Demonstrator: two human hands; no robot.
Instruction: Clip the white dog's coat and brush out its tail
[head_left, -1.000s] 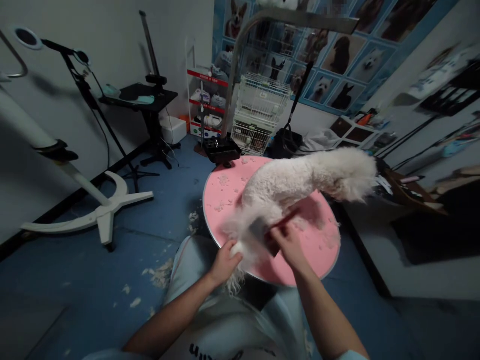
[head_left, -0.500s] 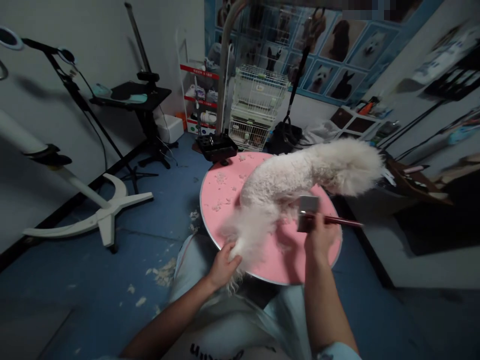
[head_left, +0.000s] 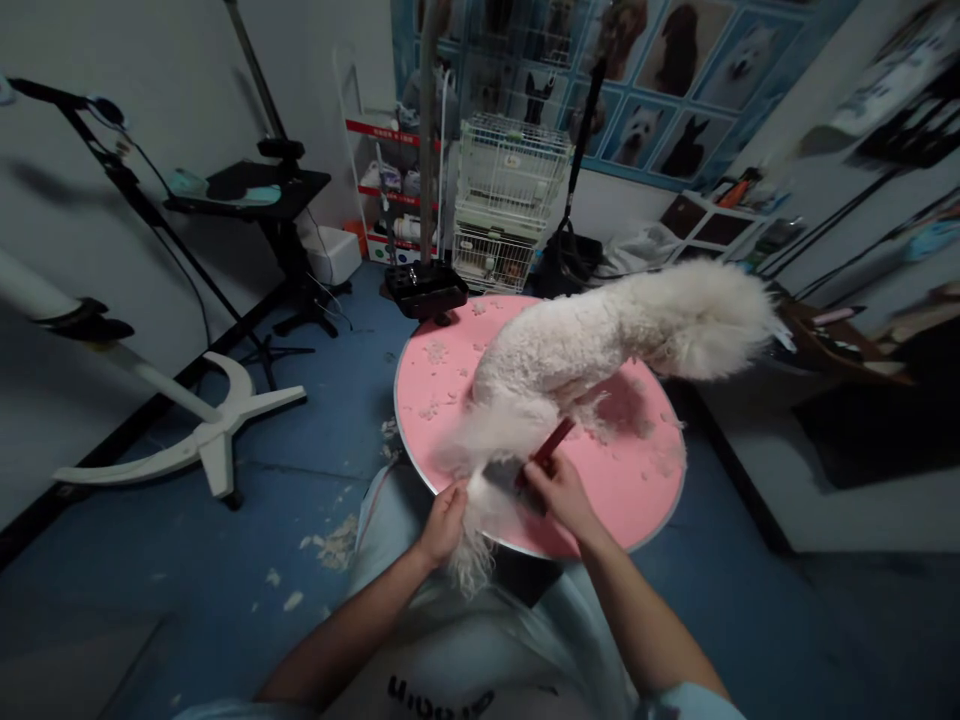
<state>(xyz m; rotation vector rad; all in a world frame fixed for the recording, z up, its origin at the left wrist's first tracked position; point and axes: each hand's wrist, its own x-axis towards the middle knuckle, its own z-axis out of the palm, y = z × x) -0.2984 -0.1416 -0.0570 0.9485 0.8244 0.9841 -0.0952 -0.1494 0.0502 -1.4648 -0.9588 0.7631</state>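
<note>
A white curly-coated dog [head_left: 555, 345] stands on a round pink grooming table [head_left: 615, 500], its fluffy head end toward the right. My left hand [head_left: 445, 522] is closed on the dog's fluffy tail [head_left: 480, 440] near the table's front edge. Long wavy strands hang below that hand. In my right hand [head_left: 559, 490] is a slicker brush [head_left: 555, 440] with a dark red handle. Its flat head lies against the tail hair just right of my left hand, partly hidden by fingers and blurred hair.
Hair clumps lie on the tabletop and the blue floor [head_left: 337, 545]. A black tray [head_left: 425, 290] on a post stands behind the table. Further back are wire cages [head_left: 510, 190] and a shelf rack [head_left: 394, 185]. A white stand base [head_left: 214, 440] is at left.
My right hand has brought the brush left and down from beside the dog onto the tail hair, and its handle has turned upward. My left hand keeps its hold on the tail.
</note>
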